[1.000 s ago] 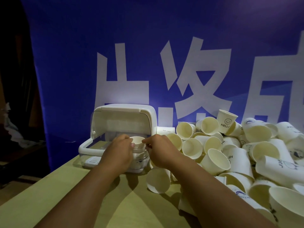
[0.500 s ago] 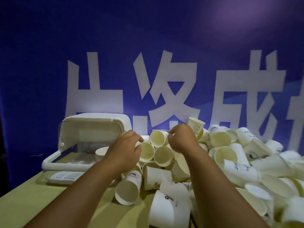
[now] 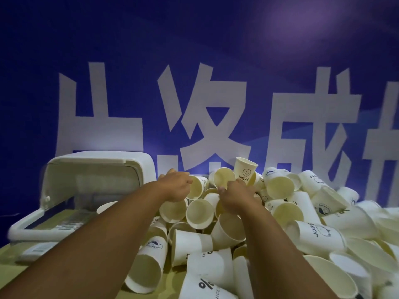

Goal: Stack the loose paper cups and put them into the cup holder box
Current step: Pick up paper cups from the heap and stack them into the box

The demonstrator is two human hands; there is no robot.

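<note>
Cups (image 3: pixel 285 212) lie heaped over the table's (image 3: pixel 8 270) right half, just beside the cup holder box (image 3: pixel 97 169), which stands lid-up at the left edge. Left hand (image 3: pixel 174 187) curls thumb and fingers onto the rim of a sideways cup (image 3: pixel 195 187) on the heap. Right hand (image 3: pixel 235 196) has curled fingertips touching a neighbouring cup (image 3: pixel 223 178) at its lower rim; whether they clasp it cannot be told.

The white plastic cup holder box (image 3: pixel 97 169) sits at the left end of the pale wooden table (image 3: pixel 8 262). Right of the box, a big heap of white paper cups (image 3: pixel 302 229) lies on the table. A smiley paper cup (image 3: pixel 246 171) stands upright at the heap's back. Close to the box, the left hand (image 3: pixel 174 186) holds a tipped cup (image 3: pixel 197 187). Farther right, the right hand (image 3: pixel 235 197) holds a second tipped cup (image 3: pixel 223 180). Behind the box hangs a blue cloth banner (image 3: pixel 194 50).
</note>
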